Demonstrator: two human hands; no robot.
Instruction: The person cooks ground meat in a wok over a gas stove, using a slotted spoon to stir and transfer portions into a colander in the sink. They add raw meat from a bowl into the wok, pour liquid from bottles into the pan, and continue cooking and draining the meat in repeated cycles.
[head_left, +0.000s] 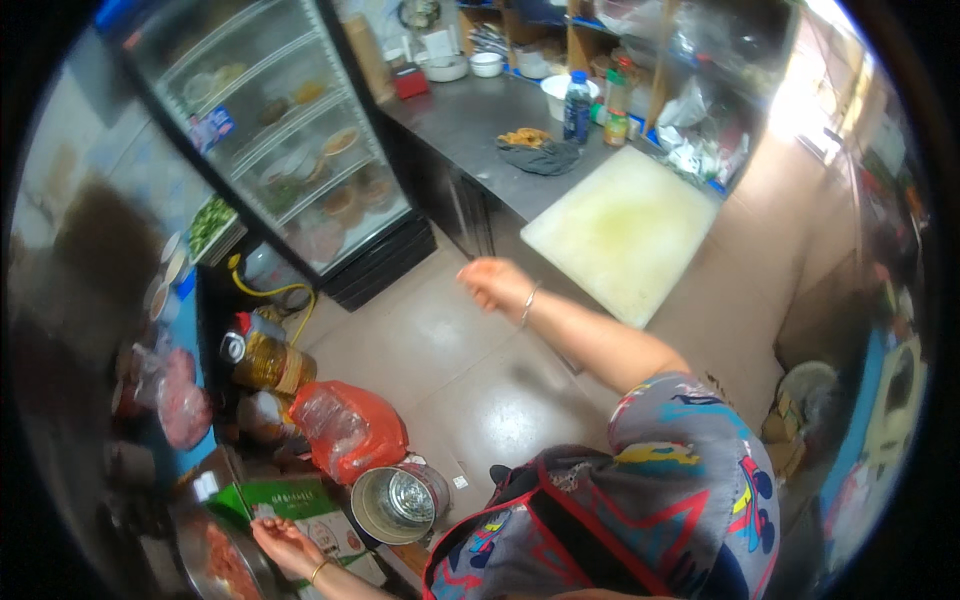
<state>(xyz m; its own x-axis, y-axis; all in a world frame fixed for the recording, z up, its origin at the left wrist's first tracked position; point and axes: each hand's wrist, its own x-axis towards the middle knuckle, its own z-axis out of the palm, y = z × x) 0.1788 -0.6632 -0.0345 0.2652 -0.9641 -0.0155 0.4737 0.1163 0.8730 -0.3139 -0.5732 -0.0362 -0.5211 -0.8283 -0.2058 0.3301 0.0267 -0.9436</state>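
Observation:
My right hand (495, 285), with a silver bangle at the wrist, is held out over the tiled floor, its fingers loosely curled and nothing visible in them. It is nearest to a white cutting board (624, 229) with a yellowish stain, which lies on a dark counter (480, 142). At the lower left, my left hand (283, 541), wearing a gold-coloured bangle, has bent fingers and no object visible in them. Beside it stands a metal basin (196, 559) with pieces of what looks like raw meat. Behind that hand is a green and white carton (300, 501).
A glass-door fridge (360, 120) holds bowls of food. On the floor are an empty metal bucket (401, 502), a red plastic bag (352, 427) and an oil jug (274, 364). A blue-capped bottle (577, 109) and a dark plastic bag (538, 157) stand behind the board.

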